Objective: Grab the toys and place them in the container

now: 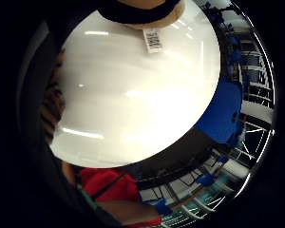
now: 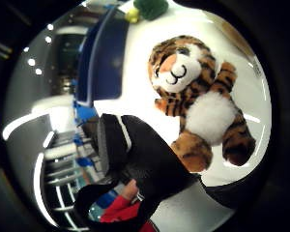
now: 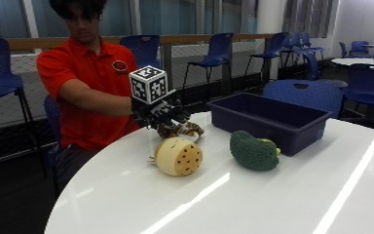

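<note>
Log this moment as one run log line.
hand: gloved right hand above tiger plush, not gripping | on table: tiger plush, cookie toy, green plush | container: no toys seen inside

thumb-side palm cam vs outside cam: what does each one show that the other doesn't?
Only the thumb-side palm view shows the tiger toy whole: face, white belly and striped limbs, lying on the white table.

Only the outside view shows the dark blue container, the round cream toy with brown dots, the person in a red shirt and the gloved right hand from outside, over the tiger toy, which is mostly hidden.

Both show the table, the green toy and blue chairs.
</note>
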Available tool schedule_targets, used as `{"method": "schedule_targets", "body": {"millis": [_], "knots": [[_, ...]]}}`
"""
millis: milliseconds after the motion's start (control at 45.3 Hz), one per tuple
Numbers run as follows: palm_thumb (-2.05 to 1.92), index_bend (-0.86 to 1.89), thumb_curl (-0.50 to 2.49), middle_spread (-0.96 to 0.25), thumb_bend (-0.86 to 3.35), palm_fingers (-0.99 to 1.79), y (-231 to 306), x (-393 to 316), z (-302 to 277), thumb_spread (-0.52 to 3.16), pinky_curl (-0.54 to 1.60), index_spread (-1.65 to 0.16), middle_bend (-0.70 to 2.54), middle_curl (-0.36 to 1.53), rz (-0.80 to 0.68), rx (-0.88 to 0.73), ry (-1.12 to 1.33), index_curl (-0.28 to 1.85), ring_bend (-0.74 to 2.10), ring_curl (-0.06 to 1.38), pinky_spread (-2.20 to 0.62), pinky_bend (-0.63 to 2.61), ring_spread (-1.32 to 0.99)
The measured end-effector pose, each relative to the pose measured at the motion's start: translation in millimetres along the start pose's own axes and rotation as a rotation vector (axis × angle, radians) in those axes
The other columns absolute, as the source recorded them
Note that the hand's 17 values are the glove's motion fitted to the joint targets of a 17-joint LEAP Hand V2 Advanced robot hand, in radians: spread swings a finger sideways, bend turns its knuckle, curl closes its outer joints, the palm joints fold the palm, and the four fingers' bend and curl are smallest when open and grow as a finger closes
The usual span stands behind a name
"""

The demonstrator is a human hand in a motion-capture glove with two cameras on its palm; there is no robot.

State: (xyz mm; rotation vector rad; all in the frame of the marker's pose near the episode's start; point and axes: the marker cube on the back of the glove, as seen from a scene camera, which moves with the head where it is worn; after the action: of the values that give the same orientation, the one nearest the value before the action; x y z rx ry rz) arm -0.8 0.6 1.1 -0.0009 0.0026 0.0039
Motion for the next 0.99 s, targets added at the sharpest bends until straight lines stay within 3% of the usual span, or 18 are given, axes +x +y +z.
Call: {"method": "schedule_targets", "body": {"millis": [309,750,993], "knots": [[-0.14,0.18,0.03,-0.07,-0.10,-0.17,-3.1,-4.0,4.6,0.88,0.22,-0.27,0.13,0.09,-0.013,0.004,0.031,0.15,0.15,0.03,0.02,0.63,-0.02],[-0.13,0.14,0.07,-0.07,-0.09,-0.20,-21.7,-32.4,25.3,1.00,0.29,-0.31,0.12,0.15,-0.080,-0.010,0.062,0.21,0.16,0.08,0.03,0.69,-0.02],[0.05,0.08,0.14,-0.06,0.01,-0.11,-35.4,-44.8,54.5,1.08,0.39,-0.34,0.09,0.14,-0.055,-0.073,0.114,0.18,0.23,0.11,0.05,1.09,-0.01]]}}
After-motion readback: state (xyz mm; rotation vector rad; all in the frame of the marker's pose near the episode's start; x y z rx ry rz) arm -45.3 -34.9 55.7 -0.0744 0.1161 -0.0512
